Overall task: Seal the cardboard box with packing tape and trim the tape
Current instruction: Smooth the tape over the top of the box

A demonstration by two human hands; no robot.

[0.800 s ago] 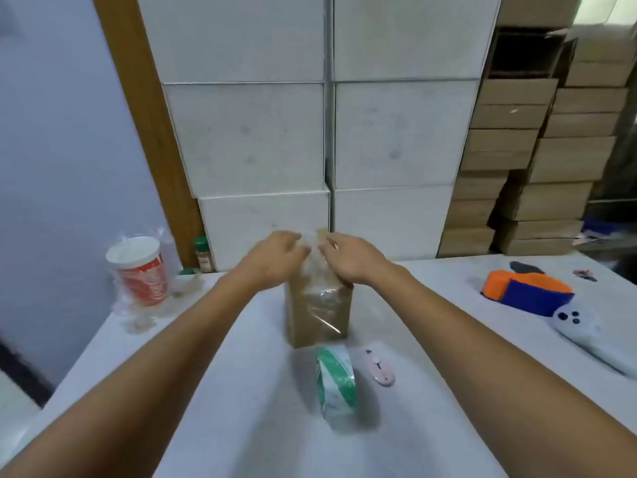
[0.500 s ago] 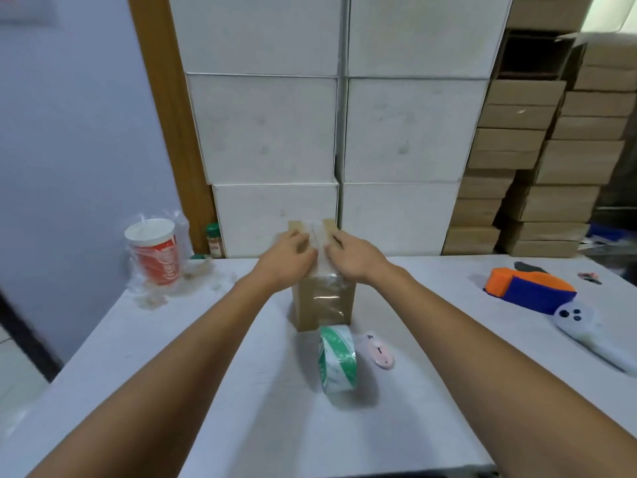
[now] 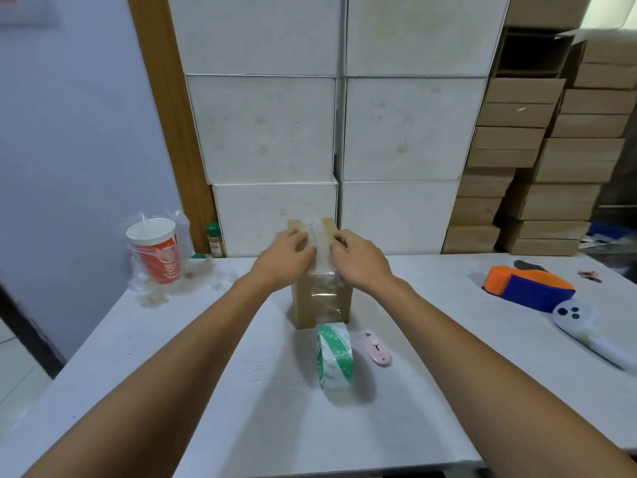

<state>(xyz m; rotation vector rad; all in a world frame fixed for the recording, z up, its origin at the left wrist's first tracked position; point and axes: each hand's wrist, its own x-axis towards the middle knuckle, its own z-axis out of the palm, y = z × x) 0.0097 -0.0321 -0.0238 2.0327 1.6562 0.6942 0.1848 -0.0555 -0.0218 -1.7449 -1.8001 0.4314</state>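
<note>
We have the box (image 3: pixel 322 298) standing mid-bench (image 3: pixel 172 357), the roll (image 3: pixel 335 360) just in front of it with clear tape running up the near face and over the top. Our left hand (image 3: pixel 284 258) and right hand (image 3: pixel 360 258) lie flat, fingers spread, pressing the strip along the seam. We should rub outward from the centre, firm over the edges, so no bubbles stay. The pink cutter (image 3: pixel 377 348) waits beside the roll for trimming.
</note>
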